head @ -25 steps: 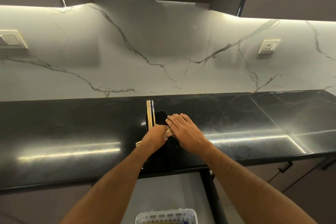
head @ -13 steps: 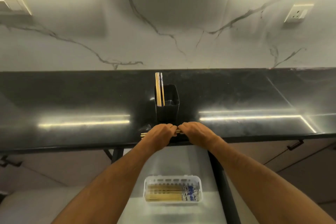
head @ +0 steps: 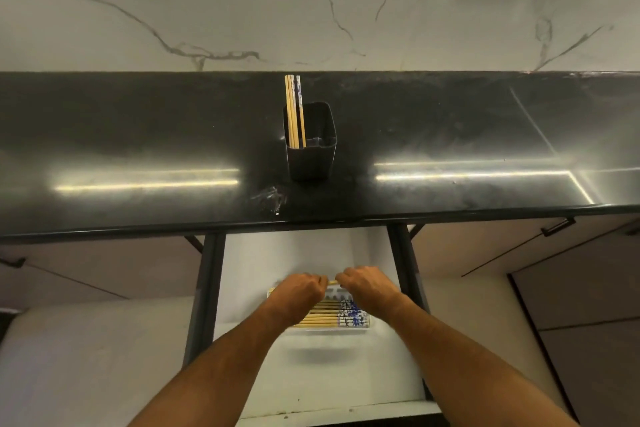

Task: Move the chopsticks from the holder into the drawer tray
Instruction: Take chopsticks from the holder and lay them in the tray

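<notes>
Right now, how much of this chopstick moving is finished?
A good part: many chopsticks already lie flat in the drawer tray. Both the left hand and right hand hold another bundle over it. A few chopsticks still stand in the black holder on the counter.

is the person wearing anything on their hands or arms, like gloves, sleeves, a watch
No. The left hand and right hand are bare, with no gloves, and no rings show from this angle. Both forearms are uncovered to the frame's bottom edge: no sleeves, watch or wristbands visible.

Holder (head: 310,146) on counter (head: 138,135) — tray (head: 360,328) in drawer (head: 311,374)
</notes>
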